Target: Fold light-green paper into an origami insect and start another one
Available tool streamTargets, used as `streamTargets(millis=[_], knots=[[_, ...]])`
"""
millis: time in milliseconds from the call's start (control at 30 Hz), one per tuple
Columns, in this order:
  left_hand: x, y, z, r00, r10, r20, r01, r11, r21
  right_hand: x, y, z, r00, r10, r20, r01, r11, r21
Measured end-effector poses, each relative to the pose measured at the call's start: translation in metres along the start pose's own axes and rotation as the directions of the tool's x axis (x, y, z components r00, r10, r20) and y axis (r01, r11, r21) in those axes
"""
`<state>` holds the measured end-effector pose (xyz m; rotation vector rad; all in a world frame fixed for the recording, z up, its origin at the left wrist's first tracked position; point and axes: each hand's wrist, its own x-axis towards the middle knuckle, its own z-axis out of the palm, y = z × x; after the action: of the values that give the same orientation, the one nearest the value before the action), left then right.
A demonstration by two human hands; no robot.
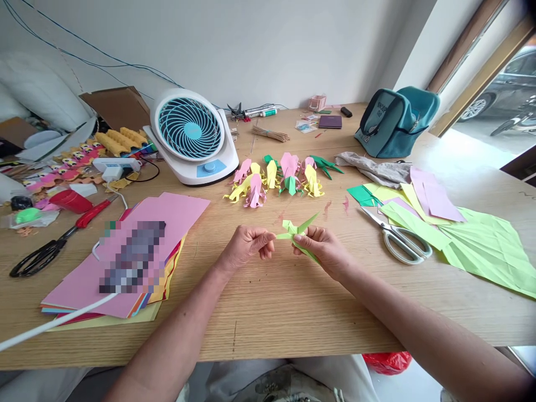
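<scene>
A light green folded paper figure point(298, 231) with several narrow points is held between my hands, above the wooden table point(268, 312). My right hand point(321, 245) grips its body, thumb on top. With thumb and forefinger, my left hand point(253, 243) pinches the tip of the thin point on the figure's left side. Beyond my hands stands a group of finished-looking folded paper figures in pink point(289, 164), yellow point(312, 181) and green point(290, 185).
On the left, coloured paper sheets point(180, 209) lie under a pixelated object point(134, 257), near black-and-red scissors point(62, 243). A white fan point(190, 134) stands behind. At right are white-handled scissors point(406, 245), green paper point(494, 245), a grey cloth point(372, 167) and a teal bag point(393, 123).
</scene>
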<state>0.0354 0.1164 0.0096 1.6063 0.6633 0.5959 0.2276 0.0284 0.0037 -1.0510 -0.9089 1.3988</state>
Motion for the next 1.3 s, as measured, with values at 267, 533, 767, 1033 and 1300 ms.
streamTargets(millis=[267, 533, 767, 1033, 1300], knots=[[-0.002, -0.003, 0.032, 0.99, 0.086, -0.116, -0.087, 0.996, -0.002, 0.002, 0.011, 0.002, 0.994, -0.039, -0.105, 0.048, 0.995, 0.086], [-0.006, -0.005, 0.048, 0.945, 0.087, -0.317, -0.136, 0.981, -0.137, 0.001, 0.02, 0.015, 0.999, 0.029, 0.021, -0.03, 0.999, 0.043], [-0.005, -0.006, 0.037, 0.925, 0.142, -0.352, -0.141, 0.99, 0.028, 0.001, 0.015, 0.014, 0.995, -0.065, -0.077, 0.064, 0.998, -0.018], [-0.007, 0.008, 0.034, 0.962, 0.072, -0.263, -0.096, 0.992, -0.082, -0.006, 0.005, 0.011, 0.998, -0.06, 0.027, 0.061, 0.996, -0.06], [-0.005, 0.005, 0.037, 0.978, -0.111, -0.177, 0.029, 0.911, -0.412, -0.004, 0.009, 0.009, 0.997, -0.058, 0.046, 0.057, 0.998, 0.018]])
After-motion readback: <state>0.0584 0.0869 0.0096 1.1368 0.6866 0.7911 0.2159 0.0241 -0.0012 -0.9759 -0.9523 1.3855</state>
